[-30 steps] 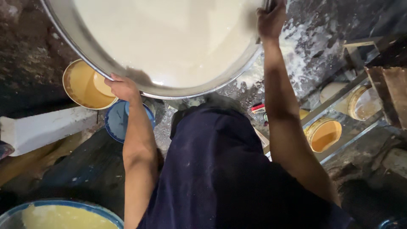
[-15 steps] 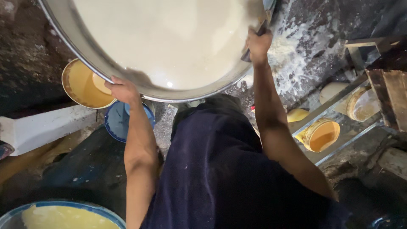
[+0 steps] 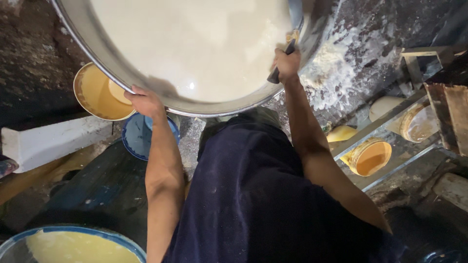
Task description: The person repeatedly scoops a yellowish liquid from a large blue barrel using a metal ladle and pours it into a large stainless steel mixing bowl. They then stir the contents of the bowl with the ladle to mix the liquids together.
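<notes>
A large round metal vat (image 3: 97,56) full of creamy white liquid (image 3: 195,44) fills the top of the view. My left hand (image 3: 145,101) grips its near rim on the left. My right hand (image 3: 286,62) is closed on the dark handle of a scoop (image 3: 292,41) whose bowl dips into the liquid near the vat's right rim. My dark blue clothing fills the lower middle of the view.
A yellow bucket (image 3: 97,92) of pale liquid and a blue bucket (image 3: 139,139) stand left of the vat. A blue-rimmed tub (image 3: 73,243) of yellowish liquid sits at bottom left. Yellow containers (image 3: 370,156) lie by a metal rack (image 3: 390,122) on the right. A white block (image 3: 48,141) lies at left.
My right hand has moved left and toward me along the vat's right rim, bringing the scoop handle into view. My left hand stays on the near rim.
</notes>
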